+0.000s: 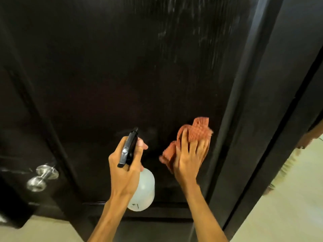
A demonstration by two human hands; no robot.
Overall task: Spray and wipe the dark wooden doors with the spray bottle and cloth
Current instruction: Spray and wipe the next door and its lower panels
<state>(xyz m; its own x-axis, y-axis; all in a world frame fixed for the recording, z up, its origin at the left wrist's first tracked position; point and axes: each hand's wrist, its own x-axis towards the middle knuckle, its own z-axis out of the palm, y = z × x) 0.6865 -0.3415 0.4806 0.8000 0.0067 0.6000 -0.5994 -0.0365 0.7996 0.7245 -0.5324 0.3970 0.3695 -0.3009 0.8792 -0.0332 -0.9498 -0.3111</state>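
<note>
A dark wooden door fills the head view, with pale wet streaks on its upper right part. My left hand grips a translucent white spray bottle by its black trigger head, nozzle pointing at the door's lower middle. My right hand presses a crumpled orange checked cloth flat against the lower right of the door, fingers spread over it.
A silver door knob sticks out at the lower left. The dark door frame runs down the right side. Pale floor tiles lie at the lower right, where part of another person stands behind the frame.
</note>
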